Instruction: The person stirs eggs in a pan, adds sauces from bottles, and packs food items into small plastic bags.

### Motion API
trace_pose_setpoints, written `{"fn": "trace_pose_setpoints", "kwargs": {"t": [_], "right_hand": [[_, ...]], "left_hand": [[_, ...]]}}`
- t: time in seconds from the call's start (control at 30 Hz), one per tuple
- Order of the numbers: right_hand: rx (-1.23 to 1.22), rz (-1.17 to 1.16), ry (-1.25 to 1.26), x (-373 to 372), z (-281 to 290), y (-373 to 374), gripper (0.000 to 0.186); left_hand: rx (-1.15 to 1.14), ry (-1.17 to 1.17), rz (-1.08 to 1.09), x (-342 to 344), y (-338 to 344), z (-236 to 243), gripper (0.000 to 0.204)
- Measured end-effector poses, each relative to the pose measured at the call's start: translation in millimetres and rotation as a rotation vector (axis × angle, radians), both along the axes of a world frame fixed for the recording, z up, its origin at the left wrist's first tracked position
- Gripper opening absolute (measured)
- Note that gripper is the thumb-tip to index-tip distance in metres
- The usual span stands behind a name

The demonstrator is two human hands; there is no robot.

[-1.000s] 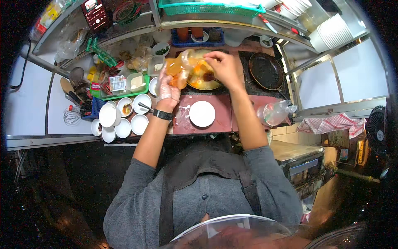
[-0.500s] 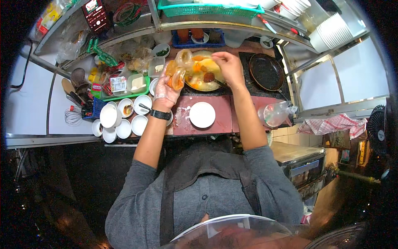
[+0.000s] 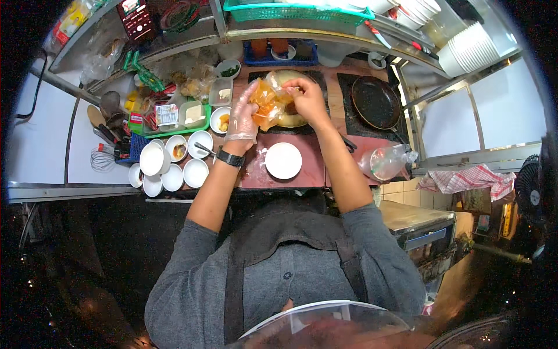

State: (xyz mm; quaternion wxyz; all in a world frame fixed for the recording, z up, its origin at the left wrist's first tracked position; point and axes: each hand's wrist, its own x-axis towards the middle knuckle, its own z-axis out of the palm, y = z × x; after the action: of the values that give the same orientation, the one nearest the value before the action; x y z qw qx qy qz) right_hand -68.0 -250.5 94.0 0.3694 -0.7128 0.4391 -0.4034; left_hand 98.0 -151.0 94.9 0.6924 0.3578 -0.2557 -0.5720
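Note:
In a clear plastic glove, my left hand [image 3: 242,121] is closed round a clear plastic bag [image 3: 267,106] with orange, wet-looking stuff in it. My bare right hand [image 3: 308,103] pinches the bag's upper right edge between thumb and fingers. Both hands are above a frying pan [image 3: 293,121] with a pale yellow content, most of it hidden behind the bag and fingers. Closer to me, a round white dish [image 3: 283,161] lies on the reddish counter [image 3: 311,154]. A dark handle [image 3: 349,143] shows beside my right forearm.
Several small white bowls [image 3: 172,179] crowd the left side, near a green tray [image 3: 204,123] with tubs. A second, dark frying pan [image 3: 376,102] sits at right. A clear plastic container [image 3: 385,163] lies before it. Shelves with a teal basket [image 3: 299,11] hang overhead.
My right hand has moved left and taken hold of the bag's edge. My left hand has turned more upright. The bag now covers most of the pan.

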Motion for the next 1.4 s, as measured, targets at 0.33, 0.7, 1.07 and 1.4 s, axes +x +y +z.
{"fn": "trace_pose_setpoints", "kwargs": {"t": [0.33,0.7,1.07,1.4], "right_hand": [[0.37,0.054,-0.333,0,-16,-3,0.011],[-0.278,-0.3,0.266,-46,27,-23,0.014],[0.021,0.092,-0.132,-4,28,-16,0.015],[-0.447,-0.059,0.101,-12,76,20,0.009]], "left_hand": [[-0.278,-0.31,-0.072,19,-9,-15,0.069],[-0.024,0.43,-0.028,28,-11,-34,0.071],[0.014,0.523,-0.348,23,-7,-30,0.06],[0.056,0.604,-0.086,28,-11,-39,0.046]]}}
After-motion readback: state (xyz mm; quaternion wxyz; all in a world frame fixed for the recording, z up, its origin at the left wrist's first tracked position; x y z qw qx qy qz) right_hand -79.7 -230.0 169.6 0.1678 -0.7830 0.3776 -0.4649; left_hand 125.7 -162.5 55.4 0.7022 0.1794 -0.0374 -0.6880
